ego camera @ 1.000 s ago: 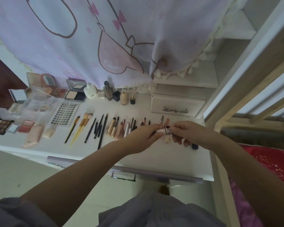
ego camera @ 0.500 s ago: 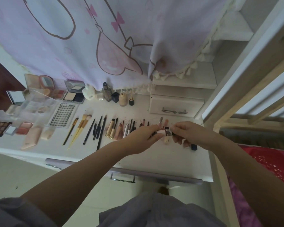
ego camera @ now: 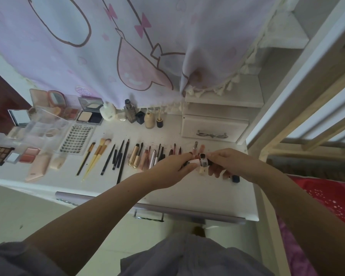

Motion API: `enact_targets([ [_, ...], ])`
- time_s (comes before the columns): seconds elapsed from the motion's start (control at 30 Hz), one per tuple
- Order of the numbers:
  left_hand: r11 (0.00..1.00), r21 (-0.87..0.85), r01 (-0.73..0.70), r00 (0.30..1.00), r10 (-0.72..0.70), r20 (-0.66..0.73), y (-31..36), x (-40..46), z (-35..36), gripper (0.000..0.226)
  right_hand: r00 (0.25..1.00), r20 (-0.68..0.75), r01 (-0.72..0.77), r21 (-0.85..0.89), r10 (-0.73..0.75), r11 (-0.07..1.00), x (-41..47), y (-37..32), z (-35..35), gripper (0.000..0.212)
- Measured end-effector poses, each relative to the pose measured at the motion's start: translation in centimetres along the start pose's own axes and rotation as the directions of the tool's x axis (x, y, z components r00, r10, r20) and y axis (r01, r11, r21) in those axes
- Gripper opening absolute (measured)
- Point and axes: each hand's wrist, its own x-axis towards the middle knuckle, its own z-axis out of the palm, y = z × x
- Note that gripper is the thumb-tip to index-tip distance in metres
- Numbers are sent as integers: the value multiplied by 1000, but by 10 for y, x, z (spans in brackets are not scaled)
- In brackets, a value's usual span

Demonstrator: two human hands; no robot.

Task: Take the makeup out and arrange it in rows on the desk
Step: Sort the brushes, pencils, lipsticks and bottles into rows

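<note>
Only thing I can actually read from here is "NOYO", printed small along the top edge of the lash card (ego camera: 76,138) on the table (ego camera: 187,188). The little tube (ego camera: 203,162) held between the hands has a black-and-white printed band, but the letters are too blurry for me to make out.

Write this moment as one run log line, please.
left hand: grips small tube | right hand: grips same tube | place: over desk | step: not placed

desk (ego camera: 197,188) matt white | curtain (ego camera: 108,46) soft cloth | organizer (ego camera: 42,128) clear plastic | handle (ego camera: 211,134) shiny metal
</note>
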Motion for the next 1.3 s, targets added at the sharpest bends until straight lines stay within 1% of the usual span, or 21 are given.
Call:
enact_targets([
  [0.03,1000,10,-4,1000,4,-2,0,1,1,29,1000,-2,-9,-25,9,1000,0,0,0,34],
  [0.07,1000,22,-10,1000,10,0,-1,1,2,30,1000,0,-1,-56,1,998,-1,0,-1,30],
  [0.17,1000,21,-18,1000,18,13,-5,2,5,28,998,31,48,-86,-45,995,-2,3,-1,7],
  [0.23,999,20,-31,999,31,19,-8,2,8,21,998,58,39,-83,-34,996,-4,3,0,8],
  [0.3,998,31,-48,998,46,41,-9,1,11,12,997,80,14,-130,-3,991,-6,3,2,18],
  [0.37,997,59,-54,996,49,81,-10,1,15,16,995,103,13,-207,8,978,-6,6,3,18],
  [0.43,996,72,-43,990,33,138,-12,1,18,24,992,126,22,-305,17,952,-5,11,4,10],
  [0.53,1000,22,-16,984,12,177,-17,3,20,29,991,124,-4,-378,55,926,-6,19,2,7],
  [0.6,998,-38,44,984,-37,177,-24,2,18,31,993,89,-32,-382,71,924,-6,26,-2,7],
  [0.67,966,-210,149,983,-121,139,-32,-1,16,27,997,24,-67,-277,76,959,-8,35,-4,4],
  [0.73,851,-466,243,970,-216,112,-38,-5,18,22,995,-6,-98,-38,97,995,-9,46,-1,5],
  [0.8,685,-660,309,946,-291,142,-38,-7,27,15,993,-5,-112,252,117,961,-9,57,13,11],
  [0.83,627,-706,328,937,-312,159,-37,-7,34,12,993,-18,-105,363,119,926,-7,62,22,13],
  [0.87,614,-715,334,933,-325,157,-36,-6,42,10,992,-41,-90,455,122,886,-5,67,33,15],
  [0.93,696,-647,312,933,-353,70,-37,-1,56,9,982,-114,-53,588,147,807,4,73,53,17],
  [0.97,753,-589,295,927,-376,-16,-38,3,61,7,972,-172,-23,611,161,792,10,75,60,16],
  [1.0,808,-515,286,910,-398,-120,-40,8,65,4,955,-249,14,584,162,812,18,76,66,13],
  [1.07,884,-360,299,859,-413,-302,-45,18,71,4,903,-418,77,392,103,917,33,77,71,12],
  [1.13,917,-252,311,832,-390,-395,-47,28,77,5,860,-509,93,233,40,968,49,78,74,16],
  [1.2,939,-147,312,819,-344,-460,-51,34,84,9,844,-535,83,157,14,984,62,80,78,18],
  [1.3,937,-16,348,800,-306,-516,-57,38,94,14,845,-531,81,18,-59,997,75,85,89,12],
])
